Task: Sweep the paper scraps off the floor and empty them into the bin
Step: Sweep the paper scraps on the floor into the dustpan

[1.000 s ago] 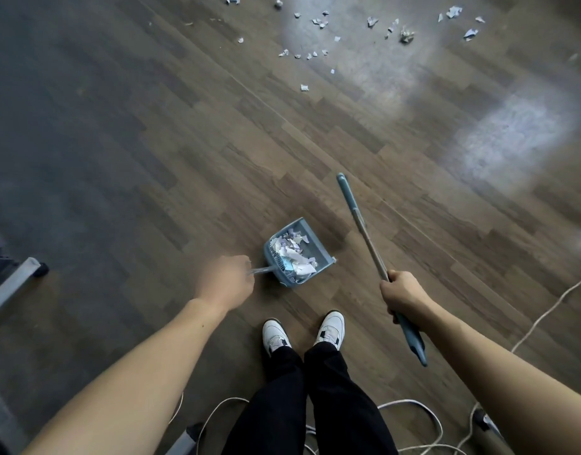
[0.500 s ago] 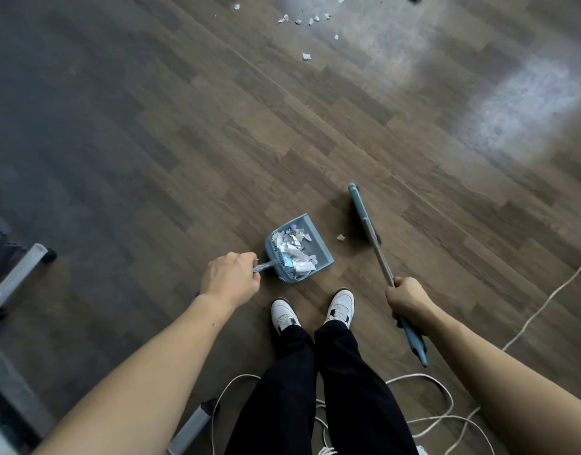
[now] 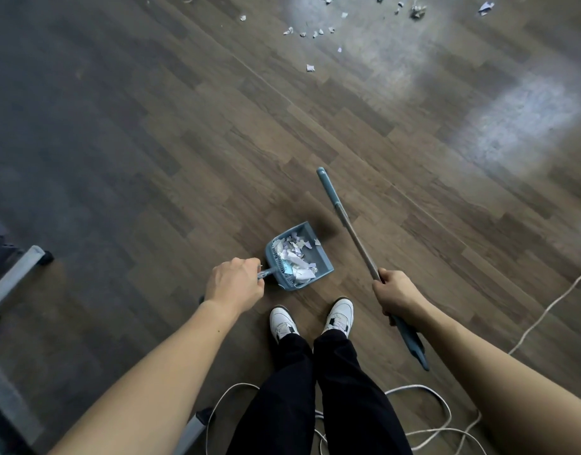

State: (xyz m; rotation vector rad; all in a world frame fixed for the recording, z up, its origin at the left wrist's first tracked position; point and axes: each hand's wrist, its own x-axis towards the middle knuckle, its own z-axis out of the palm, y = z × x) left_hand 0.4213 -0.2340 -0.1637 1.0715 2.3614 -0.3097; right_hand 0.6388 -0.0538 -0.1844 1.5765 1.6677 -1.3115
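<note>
Two white shoes [image 3: 282,320] stand nearest. Just beyond them, the left hand [image 3: 233,284] curls round the handle of the blue dustpan [image 3: 319,260], which is heaped with paper scraps [image 3: 294,257]. The right hand [image 3: 395,293] grips the broom [image 3: 351,231]. Far off, loose scraps [image 3: 310,68] litter the wooden floor [image 3: 184,142].

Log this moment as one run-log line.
left-hand grip holds dustpan handle | dustpan holds paper scraps | right-hand grip holds broom shaft | loose scraps on floor ahead | bin not in view
</note>
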